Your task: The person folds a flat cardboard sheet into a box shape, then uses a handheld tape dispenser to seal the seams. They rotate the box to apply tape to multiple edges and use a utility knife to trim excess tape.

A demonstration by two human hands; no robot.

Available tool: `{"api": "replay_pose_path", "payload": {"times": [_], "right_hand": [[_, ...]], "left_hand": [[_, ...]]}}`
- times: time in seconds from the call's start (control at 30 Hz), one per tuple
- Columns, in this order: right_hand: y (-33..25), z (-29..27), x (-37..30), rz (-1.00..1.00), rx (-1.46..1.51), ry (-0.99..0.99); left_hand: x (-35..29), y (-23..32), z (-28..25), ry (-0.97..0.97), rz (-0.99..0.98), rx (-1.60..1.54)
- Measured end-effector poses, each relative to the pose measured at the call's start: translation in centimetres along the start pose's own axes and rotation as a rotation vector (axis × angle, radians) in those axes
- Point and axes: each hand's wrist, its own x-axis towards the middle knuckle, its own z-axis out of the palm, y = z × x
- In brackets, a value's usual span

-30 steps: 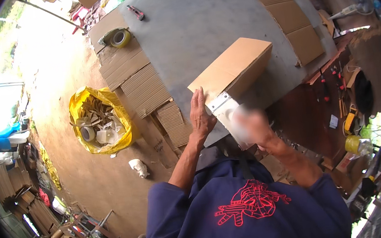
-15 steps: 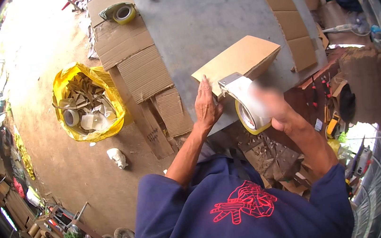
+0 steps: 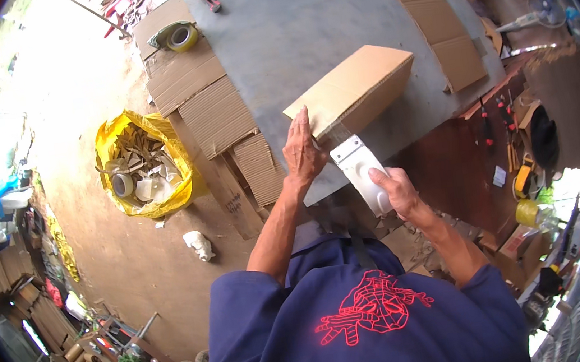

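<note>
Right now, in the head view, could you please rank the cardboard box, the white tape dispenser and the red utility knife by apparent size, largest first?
1. Cardboard box
2. White tape dispenser, in the right hand
3. Red utility knife

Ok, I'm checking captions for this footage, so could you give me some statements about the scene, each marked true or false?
1. The left hand touches the cardboard box. True.
2. The right hand is empty. False: the right hand grips a white tape dispenser.
3. The red utility knife lies on the grey tabletop. True.
4. The yellow plastic bag is empty. False: the yellow plastic bag holds cardboard scraps.
5. The creased cardboard sheet lies left of the box. False: it lies right.
</note>
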Motion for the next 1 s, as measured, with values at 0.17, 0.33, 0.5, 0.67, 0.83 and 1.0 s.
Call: {"api": "replay_pose_path", "payload": {"times": [0.17, 0.33, 0.5, 0.67, 0.83, 1.0], "right_hand": [[2.0, -0.7, -0.6, -0.106, -0.111, -0.008], [4.5, -2.0, -0.2, -0.094, 0.11, -0.049], [9.5, -3.1, 2.5, -0.351, -0.1, -0.02], [13.7, -2.7, 7.9, -0.433, -0.19, 0.013], [18.2, -3.0, 13.5, -0.161, -0.056, -0.029], [17.4, -2.4, 14.5, -0.14, 0.036, -0.114]], "left_hand": [[0.8, 0.2, -1.3, -0.141, 0.0, 0.07], [1.6, 1.4, -1.6, -0.168, 0.028, 0.152], [2.1, 2.1, -1.7, -0.218, 0.011, 0.159], [3.1, 1.3, -2.1, -0.397, -0.003, 0.155], [5.5, 1.5, -4.7, -0.759, -0.021, 0.092], [5.9, 5.3, -2.3, -0.547, -0.035, 0.374]]}}
